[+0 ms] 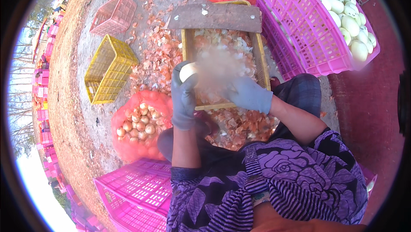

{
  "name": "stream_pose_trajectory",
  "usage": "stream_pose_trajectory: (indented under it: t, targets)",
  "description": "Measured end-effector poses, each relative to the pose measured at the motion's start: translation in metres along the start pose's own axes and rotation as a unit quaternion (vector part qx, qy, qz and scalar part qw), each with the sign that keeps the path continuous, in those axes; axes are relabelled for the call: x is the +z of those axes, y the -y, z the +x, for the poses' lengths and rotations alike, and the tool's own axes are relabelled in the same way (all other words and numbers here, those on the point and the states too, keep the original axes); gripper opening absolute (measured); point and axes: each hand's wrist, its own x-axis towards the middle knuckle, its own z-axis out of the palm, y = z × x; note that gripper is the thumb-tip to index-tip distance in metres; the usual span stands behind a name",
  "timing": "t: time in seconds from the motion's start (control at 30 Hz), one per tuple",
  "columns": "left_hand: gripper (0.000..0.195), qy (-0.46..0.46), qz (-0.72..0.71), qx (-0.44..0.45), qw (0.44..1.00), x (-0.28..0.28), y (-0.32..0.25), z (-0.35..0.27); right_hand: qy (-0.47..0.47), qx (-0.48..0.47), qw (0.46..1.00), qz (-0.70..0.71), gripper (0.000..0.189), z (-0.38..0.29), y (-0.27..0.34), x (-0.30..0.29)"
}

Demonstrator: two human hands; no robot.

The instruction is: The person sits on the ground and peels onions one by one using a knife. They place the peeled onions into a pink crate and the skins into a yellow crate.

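My left hand [184, 95], in a grey glove, holds a peeled white onion [188, 72] over a yellow plastic crate [264, 66]. My gloved right hand [249, 93] is just to the right over the same crate; a blurred smudge hides its fingertips and whatever they may hold. Onion skins [208, 36] fill the crate. A wooden board [218, 16] lies across its far end. At the left, unpeeled brown onions [141, 125] show in the mouth of a red mesh sack [139, 151].
Pink crates [308, 30] at the upper right hold peeled onions [350, 25]. An open yellow crate [110, 70] and a pale pink crate [114, 15] lie at the left. A magenta crate [138, 190] is beside my left leg. Loose skins [157, 58] litter the ground.
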Motion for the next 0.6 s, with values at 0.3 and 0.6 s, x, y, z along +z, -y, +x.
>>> stream_pose_trajectory:
  t: [0.3, 0.6]
  targets:
    - [0.048, -0.134, 0.264, 0.128, 0.947, 0.006, 0.024, -0.002, 0.064, 0.052, 0.997, 0.009, 0.041, 0.005, -0.007, 0.013]
    - [0.046, -0.155, 0.348, 0.153, 0.912, 0.009, 0.029, -0.012, 0.056, 0.040, 0.997, -0.034, 0.041, 0.006, -0.021, 0.025]
